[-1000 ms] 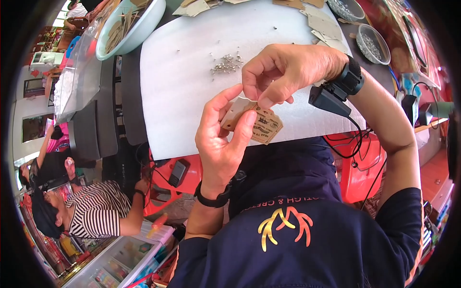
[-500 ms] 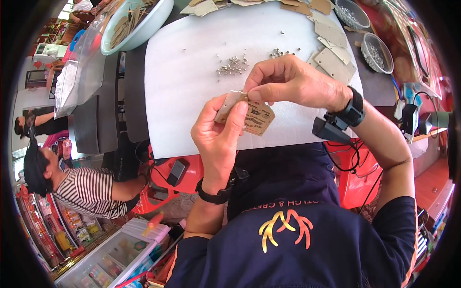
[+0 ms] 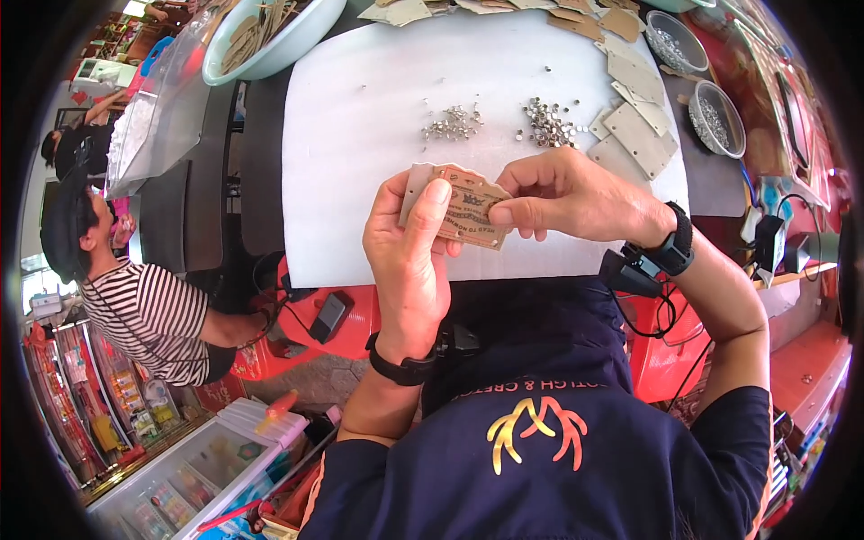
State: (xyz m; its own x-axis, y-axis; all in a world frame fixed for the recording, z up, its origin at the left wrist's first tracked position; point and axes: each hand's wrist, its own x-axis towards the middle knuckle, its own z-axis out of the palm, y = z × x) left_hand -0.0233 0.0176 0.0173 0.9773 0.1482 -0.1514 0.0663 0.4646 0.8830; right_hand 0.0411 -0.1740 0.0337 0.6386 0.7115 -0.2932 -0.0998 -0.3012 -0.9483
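Note:
My left hand [image 3: 409, 261] grips a small stack of brown cardboard tags [image 3: 461, 205] with printed faces, thumb across the front. My right hand [image 3: 571, 193] pinches the stack's right edge between thumb and fingers. Both hands hover over the near edge of a white sheet [image 3: 360, 135] covering the table. Two small heaps of silver metal eyelets [image 3: 452, 124] [image 3: 545, 123] lie on the sheet just beyond the hands.
More cardboard tags [image 3: 634, 126] lie at the sheet's right side and far edge. Two bowls of metal bits [image 3: 715, 117] [image 3: 675, 40] stand at the right. A pale basin [image 3: 270, 36] sits far left. A person in a striped shirt [image 3: 148, 315] crouches on the left.
Both hands have dropped toward me with the tags, and my left thumb now lies across the front of the stack. The view has tilted, showing a second eyelet heap.

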